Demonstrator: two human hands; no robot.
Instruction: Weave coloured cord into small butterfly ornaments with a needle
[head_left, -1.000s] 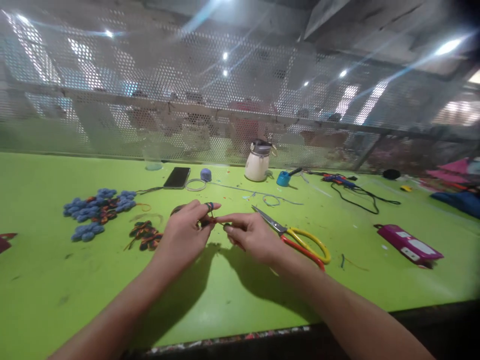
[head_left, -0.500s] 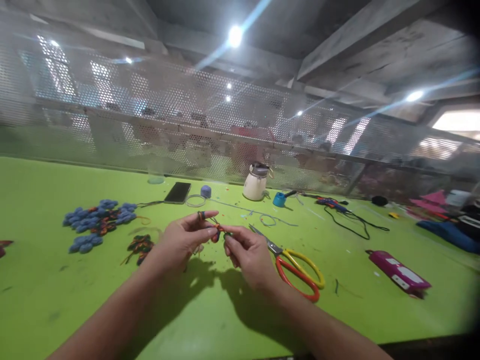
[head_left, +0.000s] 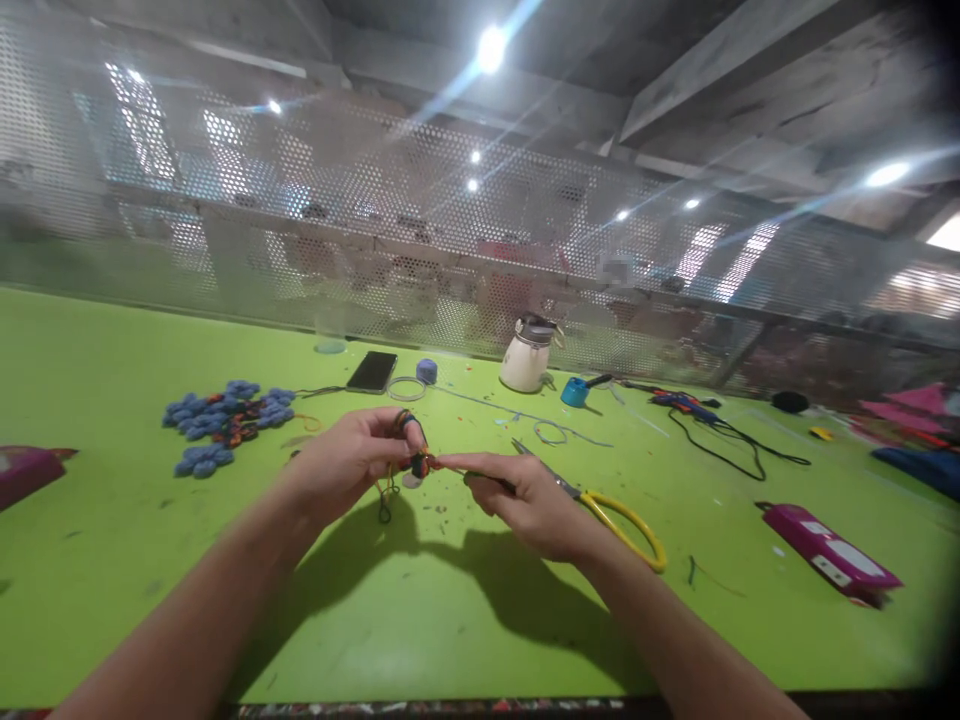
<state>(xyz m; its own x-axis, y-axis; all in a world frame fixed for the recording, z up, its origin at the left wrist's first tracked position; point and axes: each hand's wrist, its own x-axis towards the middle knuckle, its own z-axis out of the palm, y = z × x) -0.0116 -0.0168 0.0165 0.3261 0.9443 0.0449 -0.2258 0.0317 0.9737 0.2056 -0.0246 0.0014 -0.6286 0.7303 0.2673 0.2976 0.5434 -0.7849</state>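
Note:
My left hand (head_left: pixel 360 455) is closed in a pinch on a small dark, multicoloured crochet piece (head_left: pixel 420 465). Yarn (head_left: pixel 405 420) loops round its bent index finger, and loose strands (head_left: pixel 386 500) dangle below. Held in my right hand (head_left: pixel 529 495) is a thin crochet hook (head_left: pixel 487 480) with a dark handle, its index finger stretched along the shaft and its tip at the piece. Scissors (head_left: pixel 622 525) with a yellow handle lie partly behind my right hand and forearm. Blue and multicoloured crocheted flowers (head_left: pixel 225 410) rest on the table to the left.
The green table (head_left: pixel 420 640) carries a phone (head_left: pixel 372 371), a purple yarn roll (head_left: pixel 426 372), a pale jar-like bottle (head_left: pixel 527 355), a blue pot (head_left: pixel 575 391), a glue gun (head_left: pixel 682 404) with a black cord and a magenta box (head_left: pixel 829 553). A perforated screen (head_left: pixel 435 260) stands behind.
The view has shifted, and things appear farther right. My right hand has drawn back from the piece, showing more of the hook. My left index finger is more bent. My right forearm now covers the scissors' red handle.

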